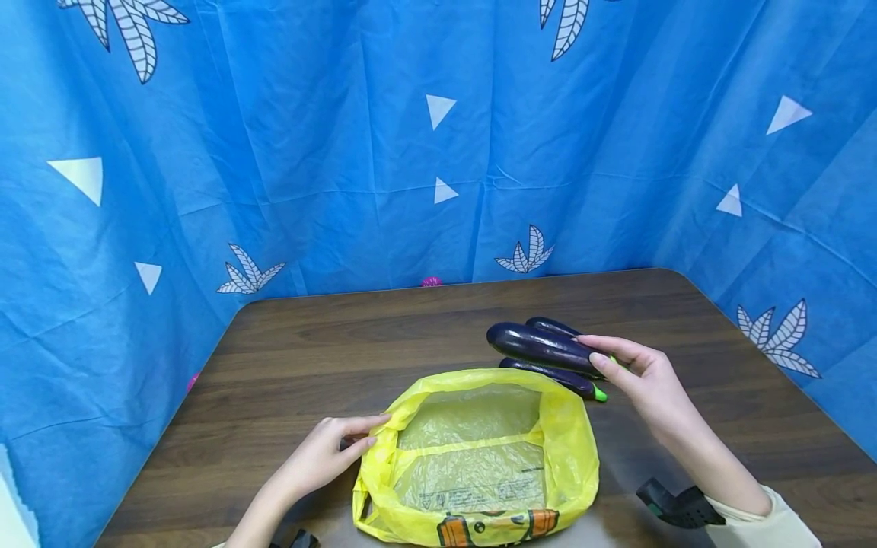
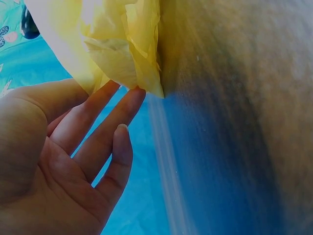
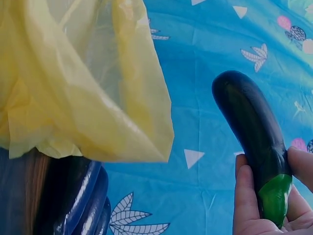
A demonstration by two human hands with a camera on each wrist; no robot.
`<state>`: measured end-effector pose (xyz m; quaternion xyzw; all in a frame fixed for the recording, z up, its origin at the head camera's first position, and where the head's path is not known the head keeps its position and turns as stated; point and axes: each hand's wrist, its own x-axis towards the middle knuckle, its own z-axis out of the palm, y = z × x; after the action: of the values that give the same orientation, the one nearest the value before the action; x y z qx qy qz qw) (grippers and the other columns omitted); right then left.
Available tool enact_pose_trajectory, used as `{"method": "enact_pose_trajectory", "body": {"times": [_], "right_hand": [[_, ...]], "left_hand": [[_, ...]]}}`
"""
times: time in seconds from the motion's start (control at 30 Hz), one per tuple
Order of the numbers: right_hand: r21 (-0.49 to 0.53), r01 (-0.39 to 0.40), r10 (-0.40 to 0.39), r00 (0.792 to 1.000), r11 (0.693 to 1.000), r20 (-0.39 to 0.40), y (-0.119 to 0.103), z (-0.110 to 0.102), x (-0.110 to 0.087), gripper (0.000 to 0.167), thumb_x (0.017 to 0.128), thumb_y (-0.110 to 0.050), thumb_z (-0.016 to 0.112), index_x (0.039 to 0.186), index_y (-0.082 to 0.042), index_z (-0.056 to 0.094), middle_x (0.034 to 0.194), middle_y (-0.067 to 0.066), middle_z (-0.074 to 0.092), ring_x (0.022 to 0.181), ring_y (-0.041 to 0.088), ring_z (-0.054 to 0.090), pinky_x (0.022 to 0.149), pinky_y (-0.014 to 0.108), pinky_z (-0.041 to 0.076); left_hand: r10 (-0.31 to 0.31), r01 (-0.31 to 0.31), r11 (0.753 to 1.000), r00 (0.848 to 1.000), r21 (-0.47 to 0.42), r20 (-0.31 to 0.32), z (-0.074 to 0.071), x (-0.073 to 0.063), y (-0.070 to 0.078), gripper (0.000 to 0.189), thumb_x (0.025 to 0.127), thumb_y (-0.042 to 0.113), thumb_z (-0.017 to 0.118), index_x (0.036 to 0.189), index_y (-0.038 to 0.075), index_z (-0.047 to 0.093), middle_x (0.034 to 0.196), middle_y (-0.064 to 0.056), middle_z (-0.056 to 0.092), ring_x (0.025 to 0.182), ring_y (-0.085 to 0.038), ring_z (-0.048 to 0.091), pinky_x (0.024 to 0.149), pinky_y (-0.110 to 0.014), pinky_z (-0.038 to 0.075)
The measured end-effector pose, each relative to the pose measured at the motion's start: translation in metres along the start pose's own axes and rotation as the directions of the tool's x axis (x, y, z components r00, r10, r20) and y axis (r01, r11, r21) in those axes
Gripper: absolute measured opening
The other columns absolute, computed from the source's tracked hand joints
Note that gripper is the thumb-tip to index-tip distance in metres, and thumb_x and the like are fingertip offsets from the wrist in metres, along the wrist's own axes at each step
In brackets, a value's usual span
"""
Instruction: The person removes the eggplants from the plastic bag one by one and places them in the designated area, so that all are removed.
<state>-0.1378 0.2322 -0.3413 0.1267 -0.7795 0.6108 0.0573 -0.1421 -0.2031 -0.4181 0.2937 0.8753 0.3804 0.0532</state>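
A yellow plastic bag (image 1: 582, 457) stands with its mouth gaping upward, its translucent inner wall and some print showing. My left hand (image 1: 325, 453) pinches the left rim of the bag between thumb and fingers; in the left wrist view its little finger (image 2: 122, 147) sticks out free of the plastic. Beyond the bag's right side, my right hand (image 1: 647, 377) grips a dark purple eggplant (image 1: 534, 344) near its green stem end, seen clear of the table in the right wrist view (image 3: 249, 112). More eggplants (image 1: 551, 373) lie on the table under and behind the held one.
The brown wooden table (image 1: 301, 342) has rounded far corners. A blue curtain (image 1: 329, 152) with white triangles and leaf prints hangs along its back and sides. A black wrist strap (image 1: 681, 506) sits on the right forearm by a pale sleeve (image 1: 767, 525).
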Motion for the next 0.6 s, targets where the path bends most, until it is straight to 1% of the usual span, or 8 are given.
{"method": "enact_pose_trajectory", "body": {"times": [0.23, 0.37, 0.5, 0.6], "right_hand": [[0.001, -0.008, 0.008, 1.0, 1.0, -0.007, 0.005, -0.008, 0.004, 0.034, 0.098, -0.019, 0.051, 0.128, -0.004, 0.057, 0.115, -0.003, 0.061, 0.101, 0.013, 0.056, 0.081, 0.02, 0.045], [0.002, -0.01, 0.01, 1.0, 1.0, -0.018, 0.01, -0.014, 0.008, 0.034, 0.098, -0.019, 0.051, 0.128, -0.004, 0.057, 0.113, -0.003, 0.062, 0.097, 0.013, 0.057, 0.079, 0.02, 0.046], [-0.036, -0.013, 0.012, 0.999, 0.999, -0.049, 0.019, -0.022, 0.016, 0.037, 0.098, -0.023, 0.052, 0.13, -0.005, 0.056, 0.116, -0.006, 0.059, 0.102, 0.009, 0.054, 0.081, 0.017, 0.044], [-0.039, -0.034, 0.031, 0.997, 0.999, -0.07, 0.027, -0.028, 0.022, 0.039, 0.097, -0.026, 0.053, 0.131, -0.007, 0.055, 0.119, -0.009, 0.055, 0.107, 0.004, 0.05, 0.081, 0.014, 0.042]], "left_hand": [[-0.001, 0.001, 1.0, 1.0, 0.0, 0.001, 0.0, 0.0, 0.0, 0.034, 0.094, 0.013, 0.059, 0.127, 0.01, 0.06, 0.12, -0.004, 0.061, 0.084, -0.006, 0.06, 0.068, -0.027, 0.05], [-0.003, 0.003, 1.0, 1.0, -0.001, 0.007, 0.0, 0.0, 0.0, 0.034, 0.094, 0.013, 0.059, 0.128, 0.01, 0.06, 0.12, -0.004, 0.061, 0.084, -0.006, 0.06, 0.068, -0.027, 0.05], [-0.006, 0.006, 1.0, 1.0, -0.004, 0.006, 0.0, 0.0, 0.0, 0.034, 0.094, 0.014, 0.058, 0.128, 0.01, 0.06, 0.121, -0.004, 0.061, 0.085, -0.006, 0.061, 0.068, -0.027, 0.05], [-0.002, 0.002, 1.0, 1.0, -0.003, 0.004, 0.0, 0.0, 0.0, 0.034, 0.094, 0.014, 0.058, 0.128, 0.009, 0.06, 0.121, -0.004, 0.061, 0.085, -0.006, 0.061, 0.069, -0.027, 0.05]]}}
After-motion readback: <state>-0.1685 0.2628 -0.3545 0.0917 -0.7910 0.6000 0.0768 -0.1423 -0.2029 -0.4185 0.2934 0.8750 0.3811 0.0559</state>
